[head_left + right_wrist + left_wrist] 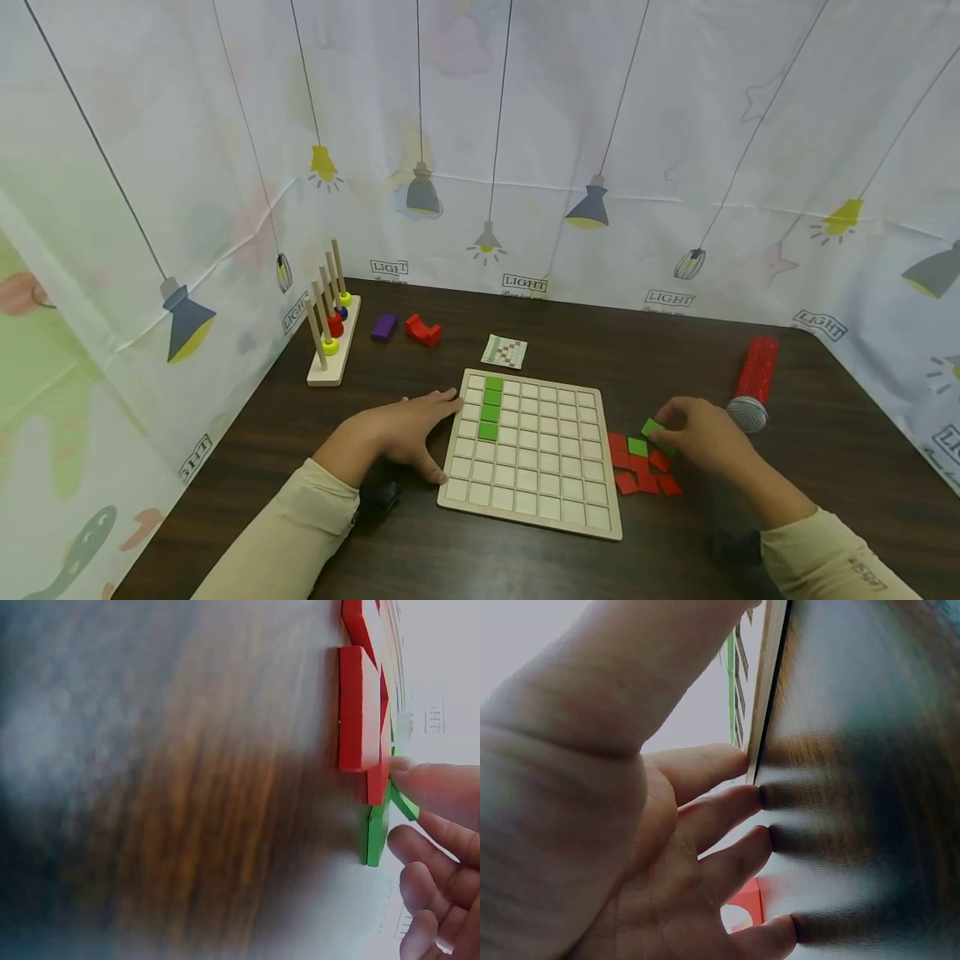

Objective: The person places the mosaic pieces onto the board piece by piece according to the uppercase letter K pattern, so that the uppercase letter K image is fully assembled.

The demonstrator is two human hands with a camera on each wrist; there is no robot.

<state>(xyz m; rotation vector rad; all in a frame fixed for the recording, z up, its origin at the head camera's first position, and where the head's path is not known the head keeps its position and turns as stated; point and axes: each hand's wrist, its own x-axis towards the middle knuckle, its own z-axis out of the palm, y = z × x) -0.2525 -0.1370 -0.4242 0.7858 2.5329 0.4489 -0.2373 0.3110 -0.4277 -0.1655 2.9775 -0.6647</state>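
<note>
A square wooden grid board (551, 523) lies on the table with several green tiles (490, 413) in a column near its left side. My left hand (401, 429) is at its left edge, fingers spread, with thumb and fingertips against the rim. In the left wrist view, the fingertips (739, 761) touch the board's side and the tabletop. My right hand (705, 433) pinches a green tile (406, 801) between thumb and index finger, tilted above the loose tiles. Beneath and beside it lie red tiles (647, 482) and another green tile (637, 447), right of the board.
A red microphone (757, 367) lies beyond my right hand. Behind the board is a small pattern card (504, 352). At the back left are a red arch block (423, 330), a purple block (384, 327) and a peg stand (327, 375) with coloured rings. Printed cloth (480, 108) hangs behind the table.
</note>
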